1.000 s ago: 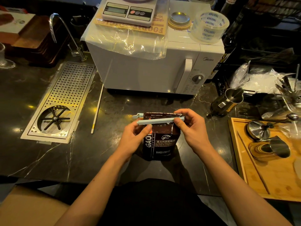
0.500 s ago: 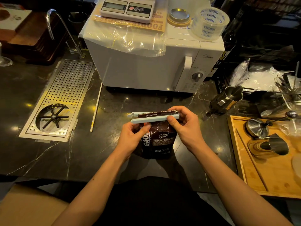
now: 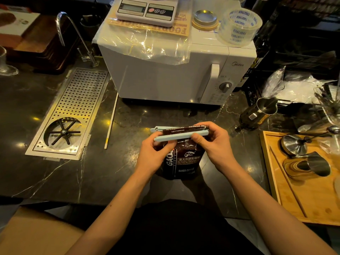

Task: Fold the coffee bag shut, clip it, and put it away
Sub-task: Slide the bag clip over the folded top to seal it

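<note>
A dark brown coffee bag stands upright on the black marble counter, straight in front of me. Its folded top lies between the two bars of a long pale blue sealing clip. The clip's bars are hinged at the left end and spread slightly apart there. My left hand pinches the clip's left part and the bag's upper left corner. My right hand grips the clip's right end, thumb on the front bar, fingers behind the fold.
A white microwave with a scale and tape roll on top stands right behind the bag. A perforated steel drain tray lies left. A wooden tray with metal jugs sits right, a steel pitcher beyond it.
The clip and bag top shifted slightly left with both hands still on them. The front bar now lies across the fold, closer to the back bar at the right end.
</note>
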